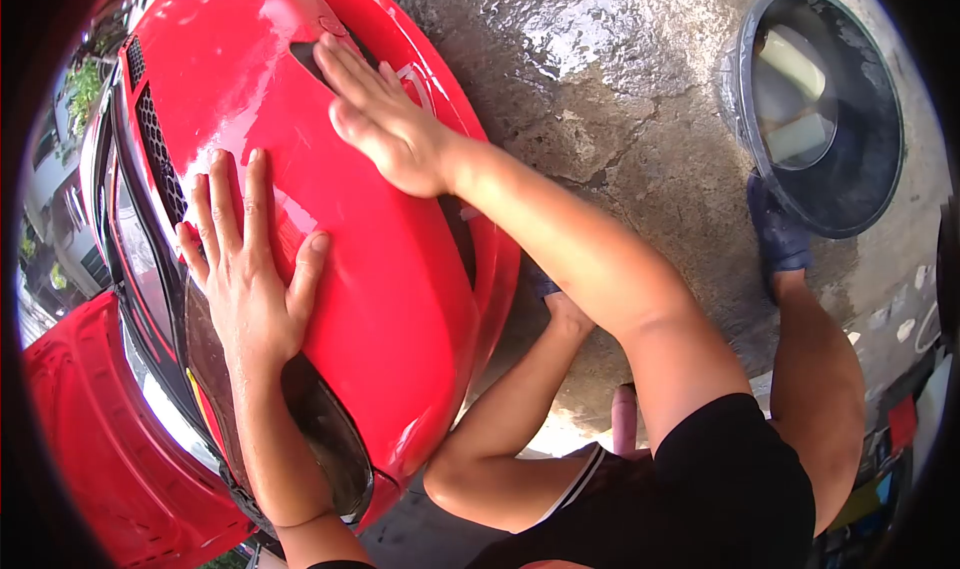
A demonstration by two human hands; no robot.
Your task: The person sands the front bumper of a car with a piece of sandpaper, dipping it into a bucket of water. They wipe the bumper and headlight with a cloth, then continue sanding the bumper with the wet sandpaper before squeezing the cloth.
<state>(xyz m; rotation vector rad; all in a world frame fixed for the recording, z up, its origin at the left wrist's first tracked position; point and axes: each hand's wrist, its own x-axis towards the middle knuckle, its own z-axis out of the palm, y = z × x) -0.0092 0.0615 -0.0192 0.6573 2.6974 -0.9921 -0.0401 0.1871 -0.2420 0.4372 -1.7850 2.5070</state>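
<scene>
A glossy red car bumper (370, 299) fills the left half of the head view, with wet-looking highlights on it. My left hand (245, 269) lies flat on the red surface above the dark headlight (325, 434), its fingers spread. Farther along the bumper, my right hand (390, 129) rests edge-on beside a small dark patch, fingers stretched out and nearly together. No object shows in this hand, though its palm side is partly hidden.
A dark round tub (870, 119) with water and pale objects in it stands on the wet concrete floor (620, 139) at the upper right. My bent knees and blue shoes are below. A red panel (110, 449) stands raised at the lower left.
</scene>
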